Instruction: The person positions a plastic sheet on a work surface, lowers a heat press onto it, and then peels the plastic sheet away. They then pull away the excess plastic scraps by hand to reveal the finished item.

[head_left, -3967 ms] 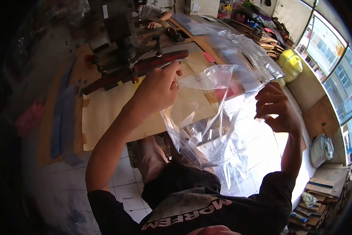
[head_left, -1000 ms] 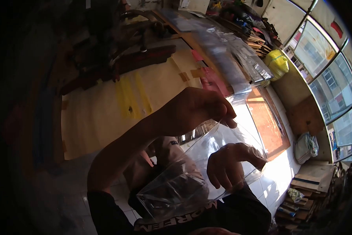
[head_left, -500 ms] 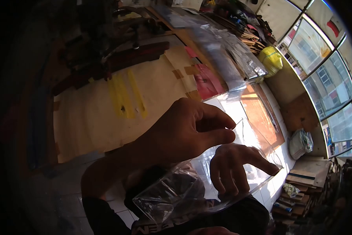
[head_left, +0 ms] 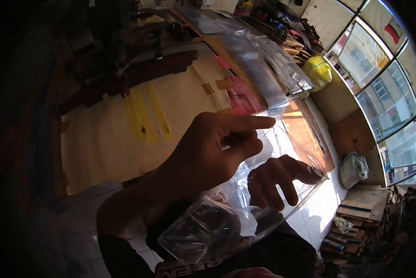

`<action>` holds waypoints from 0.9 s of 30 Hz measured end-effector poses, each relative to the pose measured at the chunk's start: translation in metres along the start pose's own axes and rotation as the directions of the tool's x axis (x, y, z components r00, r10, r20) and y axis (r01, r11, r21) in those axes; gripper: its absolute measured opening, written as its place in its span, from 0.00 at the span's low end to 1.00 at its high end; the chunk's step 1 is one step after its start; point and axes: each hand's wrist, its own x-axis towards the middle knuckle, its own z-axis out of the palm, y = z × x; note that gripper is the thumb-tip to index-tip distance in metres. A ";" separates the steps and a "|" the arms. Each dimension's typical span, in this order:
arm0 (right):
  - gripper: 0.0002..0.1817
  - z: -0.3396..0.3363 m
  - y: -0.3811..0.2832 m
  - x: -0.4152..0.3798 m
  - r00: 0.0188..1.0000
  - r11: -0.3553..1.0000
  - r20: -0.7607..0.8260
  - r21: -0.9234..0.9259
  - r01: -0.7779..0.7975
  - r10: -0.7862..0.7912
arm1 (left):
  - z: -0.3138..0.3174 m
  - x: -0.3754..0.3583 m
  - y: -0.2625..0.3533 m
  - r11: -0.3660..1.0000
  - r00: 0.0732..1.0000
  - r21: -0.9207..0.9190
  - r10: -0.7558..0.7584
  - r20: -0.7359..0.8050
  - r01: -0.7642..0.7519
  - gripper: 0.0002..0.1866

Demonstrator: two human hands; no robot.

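A clear plastic bag (head_left: 203,231), glossy and creased, spreads slantwise in front of my dark shirt. My right hand (head_left: 275,180) pinches its right corner between thumb and forefinger, while the other fingers hang down over the film. Close above it, my left hand (head_left: 222,146) is at the bag's upper edge. Its forefinger points right along the film, and the thumb presses toward the curled fingers. The exact grip of the left fingertips on the thin film is hard to make out.
Left of me stands a worktable covered in brown paper (head_left: 101,153) with yellow tape strips (head_left: 141,116), a dark machine (head_left: 124,74) behind. Plastic sheets (head_left: 282,69) lie beyond. A yellow bundle (head_left: 318,73), a white sack (head_left: 354,169) and wood pieces (head_left: 356,211) are by the windows.
My left forefinger has lifted away from the thumb and stretched out to the right. My right hand has risen slightly, carrying the bag's corner up with it.
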 end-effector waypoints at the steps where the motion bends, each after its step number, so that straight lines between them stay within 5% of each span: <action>1: 0.43 0.003 0.000 -0.002 0.997 1.000 -0.078 -0.010 -0.024 0.023 | -0.003 0.003 -0.003 1.000 0.999 0.030 0.005 -0.034 -0.004 0.17; 6: 0.52 0.012 0.000 -0.005 0.943 0.998 -0.328 -0.011 -0.068 0.060 | -0.014 0.024 -0.016 0.999 0.986 -0.005 -0.034 -0.164 0.033 0.16; 8: 0.57 0.017 -0.006 -0.004 0.890 0.996 -0.452 -0.031 -0.088 0.065 | -0.022 0.031 -0.028 0.999 0.992 0.019 -0.024 -0.121 0.026 0.16; 10: 0.57 0.020 -0.009 0.007 0.843 0.999 -0.536 -0.022 0.048 -0.052 | -0.025 0.033 -0.026 0.980 0.987 -0.157 -0.140 -0.080 0.126 0.19; 12: 0.55 0.014 -0.020 0.009 0.855 0.993 -0.508 -0.106 0.058 -0.104 | -0.039 0.030 -0.032 0.959 0.976 -0.180 -0.213 0.055 0.219 0.24; 14: 0.52 0.010 -0.038 0.004 0.837 0.983 -0.525 -0.163 0.081 -0.156 | -0.046 0.023 -0.033 0.934 0.994 0.353 -0.085 0.076 0.053 0.28; 15: 0.52 0.010 -0.050 0.003 0.816 0.973 -0.544 -0.210 0.096 -0.198 | -0.051 0.018 -0.029 0.892 0.990 0.448 -0.113 0.082 0.065 0.33; 20: 0.52 0.014 -0.101 -0.003 0.749 0.903 -0.538 -0.385 0.189 -0.386 | -0.065 -0.001 -0.037 0.826 0.971 0.532 0.074 0.225 -0.186 0.36; 22: 0.52 0.018 -0.116 -0.008 0.745 0.883 -0.515 -0.419 0.211 -0.423 | -0.056 -0.011 -0.038 0.579 0.932 0.731 0.231 0.278 -0.362 0.37; 24: 0.52 0.020 -0.120 -0.011 0.734 0.871 -0.515 -0.441 0.216 -0.442 | -0.043 -0.010 -0.047 0.605 0.926 0.703 0.282 0.250 -0.374 0.35; 27: 0.50 0.021 -0.122 -0.014 0.725 0.896 -0.543 -0.368 0.247 -0.423 | -0.026 0.000 -0.070 0.428 0.804 0.785 0.576 0.144 -0.448 0.23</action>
